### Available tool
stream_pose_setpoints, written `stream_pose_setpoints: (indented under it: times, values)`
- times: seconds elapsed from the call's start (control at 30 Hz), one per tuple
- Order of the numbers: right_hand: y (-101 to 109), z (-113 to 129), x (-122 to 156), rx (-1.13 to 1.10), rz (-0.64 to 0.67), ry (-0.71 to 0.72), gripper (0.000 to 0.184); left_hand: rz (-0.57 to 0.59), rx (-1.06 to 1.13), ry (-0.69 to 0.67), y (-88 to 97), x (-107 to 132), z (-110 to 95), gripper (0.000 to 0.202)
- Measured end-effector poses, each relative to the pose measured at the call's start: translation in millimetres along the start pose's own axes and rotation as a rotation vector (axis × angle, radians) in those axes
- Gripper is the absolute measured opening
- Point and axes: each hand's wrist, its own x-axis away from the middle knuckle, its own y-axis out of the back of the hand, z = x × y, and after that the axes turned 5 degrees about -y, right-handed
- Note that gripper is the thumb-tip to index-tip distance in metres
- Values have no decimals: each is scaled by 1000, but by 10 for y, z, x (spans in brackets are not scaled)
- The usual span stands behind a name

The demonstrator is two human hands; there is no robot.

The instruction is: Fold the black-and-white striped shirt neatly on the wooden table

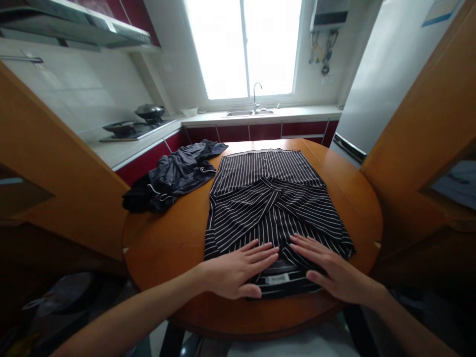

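Observation:
A black shirt with thin white stripes (271, 198) lies flat on the round wooden table (167, 243), its sleeves folded in across the back. My left hand (238, 270) rests palm down on the shirt's near edge, fingers stretched out. My right hand (330, 270) lies flat beside it, fingers spread, also on the collar end. A white neck label (278, 279) shows between the two hands. Neither hand holds anything.
A crumpled dark grey garment (174, 176) lies on the table's left side. Wooden door panels (420, 124) stand close on both sides. Behind the table runs a kitchen counter with a sink (250, 113), a stove with a wok (149, 113), and a window above.

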Motion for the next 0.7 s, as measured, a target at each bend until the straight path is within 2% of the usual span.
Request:
stream_pose_setpoints:
  times: [0.13, 0.2, 0.47, 0.7]
  values:
    - [-13, 12, 143, -10, 110, 60, 86, -9, -12, 0, -104, 140, -85, 100]
    - [-17, -24, 169, -5, 119, 52, 88, -22, -22, 11, -140, 201, -104, 103]
    - [-52, -123, 191, 15, 50, 102, 56, -135, -165, 65, -296, 364, -144, 84]
    - [-38, -94, 201, 17, 15, 90, 46, -292, -203, 52, -387, 402, -132, 52]
